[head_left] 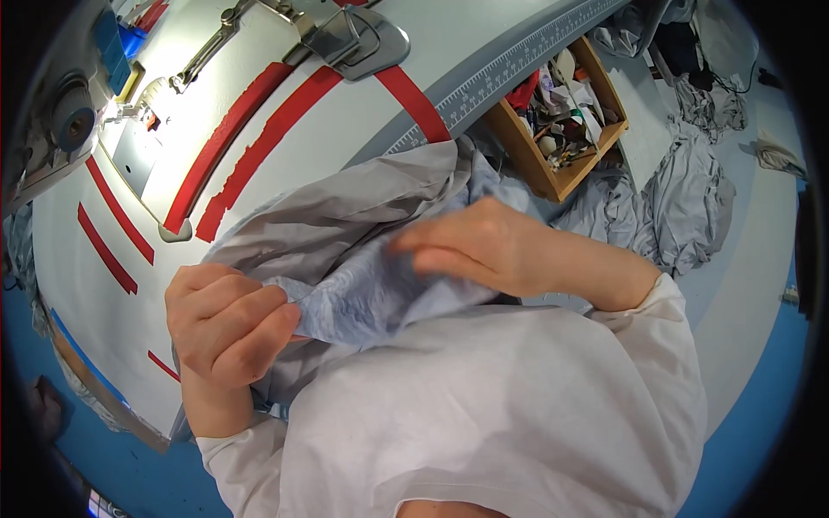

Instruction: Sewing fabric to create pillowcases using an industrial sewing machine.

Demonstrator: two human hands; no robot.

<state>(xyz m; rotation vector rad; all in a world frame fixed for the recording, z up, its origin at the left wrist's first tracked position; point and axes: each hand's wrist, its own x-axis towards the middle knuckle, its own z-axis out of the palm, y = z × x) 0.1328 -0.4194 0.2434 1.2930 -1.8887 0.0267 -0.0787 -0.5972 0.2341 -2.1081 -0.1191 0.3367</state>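
Note:
A grey garment (345,203) with a light blue mottled fabric part (354,298) is bunched over the near edge of the sewing table, against my body. My left hand (233,324) is closed on the edge of the light blue fabric, its fingers curled in a fist. Over the same cloth, to the right, is my right hand (484,246). Its thumb and fingertips are smeared by motion, so whether they pinch the fabric does not show.
A sewing machine (65,112) stands at the left on the white tabletop (302,147), marked with red tape strips (259,147). A metal guide (367,47) lies at the back. A wooden drawer (561,181) of small items sticks out at right; grey garments (691,198) are heaped beyond.

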